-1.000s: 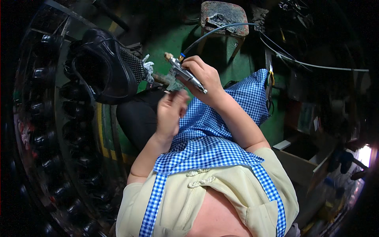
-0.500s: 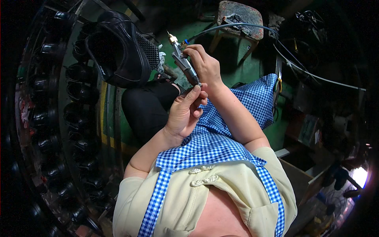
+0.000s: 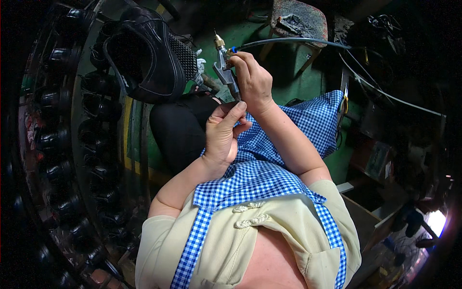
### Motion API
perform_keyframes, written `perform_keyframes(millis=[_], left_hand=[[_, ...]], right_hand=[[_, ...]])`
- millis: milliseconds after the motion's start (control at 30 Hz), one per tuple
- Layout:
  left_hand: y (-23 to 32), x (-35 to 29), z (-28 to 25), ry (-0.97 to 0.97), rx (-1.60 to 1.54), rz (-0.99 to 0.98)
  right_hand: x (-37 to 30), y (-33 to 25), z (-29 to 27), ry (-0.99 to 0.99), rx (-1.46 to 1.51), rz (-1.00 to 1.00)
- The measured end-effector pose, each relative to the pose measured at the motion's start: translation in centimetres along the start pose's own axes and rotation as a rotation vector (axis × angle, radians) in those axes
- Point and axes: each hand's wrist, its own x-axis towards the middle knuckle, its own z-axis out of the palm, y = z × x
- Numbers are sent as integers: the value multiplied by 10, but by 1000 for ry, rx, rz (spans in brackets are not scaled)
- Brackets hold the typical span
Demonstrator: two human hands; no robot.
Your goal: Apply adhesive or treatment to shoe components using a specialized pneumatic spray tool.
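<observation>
A small metal spray gun (image 3: 224, 73) with a brass-coloured nozzle end points away from me, tilted slightly left. My right hand (image 3: 255, 79) is closed round its body near the blue hose fitting; its fingertips are partly hidden behind the gun. At the gun's rear end, my left hand (image 3: 223, 137) pinches with thumb and forefinger, its other fingers curled loosely. A grey air hose (image 3: 288, 40) runs from the fitting toward the right. Left of the gun, a large black shoe (image 3: 168, 67) shows its opening and its textured sole.
Racks of black shoes (image 3: 98, 106) line the left side. A worn stool (image 3: 301, 21) with a dark rag on its seat stands at the far side. My blue checked apron (image 3: 308, 115) covers my lap. Boxes (image 3: 373, 156) sit at the right.
The spray gun has swung a little more upright, its nozzle shifting right. My left hand's fingers have shifted slightly at its rear end. The view has moved a little.
</observation>
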Motion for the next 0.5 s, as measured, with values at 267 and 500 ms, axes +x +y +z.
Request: perform_keyframes(millis=[267,500], left_hand=[[-7,6,-2,48,58,68],[-11,12,-6,72,77,78]], right_hand=[[-7,0,9,6,-32,-32],[-10,2,13,-19,-10,-20]])
